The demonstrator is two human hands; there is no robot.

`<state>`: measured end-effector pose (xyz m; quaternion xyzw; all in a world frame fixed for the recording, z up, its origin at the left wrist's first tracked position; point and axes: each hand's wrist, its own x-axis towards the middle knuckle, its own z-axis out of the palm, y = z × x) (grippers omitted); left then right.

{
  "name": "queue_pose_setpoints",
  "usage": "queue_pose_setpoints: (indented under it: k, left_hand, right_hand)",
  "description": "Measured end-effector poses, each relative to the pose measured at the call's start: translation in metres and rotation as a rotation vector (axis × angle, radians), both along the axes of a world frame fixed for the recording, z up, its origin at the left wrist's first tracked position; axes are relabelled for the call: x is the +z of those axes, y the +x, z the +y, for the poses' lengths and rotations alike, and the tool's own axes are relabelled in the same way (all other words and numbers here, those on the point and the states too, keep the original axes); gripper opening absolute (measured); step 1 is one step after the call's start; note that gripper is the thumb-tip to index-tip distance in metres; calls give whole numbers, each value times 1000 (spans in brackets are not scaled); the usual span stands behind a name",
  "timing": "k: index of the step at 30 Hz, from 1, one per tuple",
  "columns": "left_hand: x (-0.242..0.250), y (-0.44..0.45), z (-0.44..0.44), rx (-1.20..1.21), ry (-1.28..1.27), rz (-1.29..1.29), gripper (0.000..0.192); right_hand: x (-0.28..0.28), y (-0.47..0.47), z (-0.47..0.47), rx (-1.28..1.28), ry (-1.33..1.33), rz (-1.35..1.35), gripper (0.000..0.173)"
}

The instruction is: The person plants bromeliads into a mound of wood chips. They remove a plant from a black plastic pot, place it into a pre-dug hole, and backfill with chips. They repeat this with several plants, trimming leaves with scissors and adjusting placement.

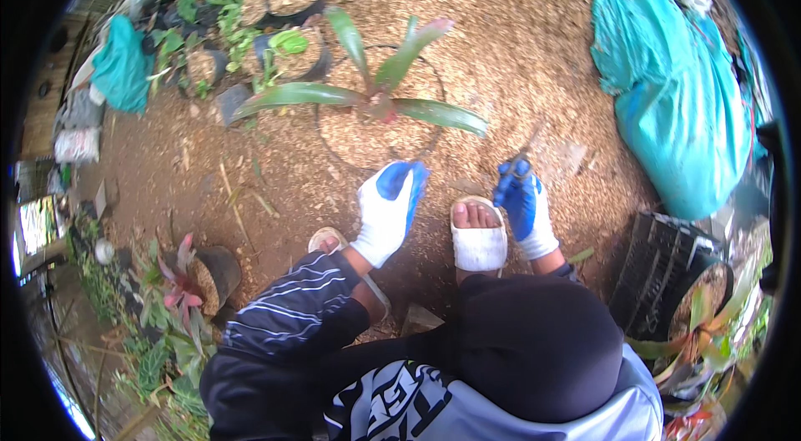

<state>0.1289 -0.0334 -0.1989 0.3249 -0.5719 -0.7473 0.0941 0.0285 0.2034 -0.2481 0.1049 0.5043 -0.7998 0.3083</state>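
Observation:
In front of me stands a bromeliad with several long green leaves, one with a pinkish tip. It sits in a round black pot filled with wood-chip growing medium. My left hand, in a white glove with a blue coated palm, is just this side of the pot's near rim. Its fingers are curled and blurred, and whether anything is between them is hidden. To the right of the pot, my right hand, gloved alike, grips dark metal scissors, their blades pointing away from me.
Potted plants crowd the far left. A full turquoise sack lies on the right, above a black crate. A reddish bromeliad and a black pot are at lower left. Wood chips cover the ground beyond.

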Motion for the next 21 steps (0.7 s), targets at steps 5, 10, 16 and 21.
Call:
queue_pose_setpoints:
  k: [5,10,16,21]
  left_hand:
    - [-30,29,-99,130,-552,-208,19]
    - [-45,7,-128,290,-461,-117,27]
    - [-38,7,-126,68,-461,-187,58]
    - [-19,-27,-196,-341,-532,-183,54]
  right_hand:
    - [-18,-13,0,18,-63,-1,50]
    - [-21,-39,-40,107,-13,137,55]
    - [-3,-84,-72,130,-31,263,51]
    - [6,-106,-40,90,33,276,51]
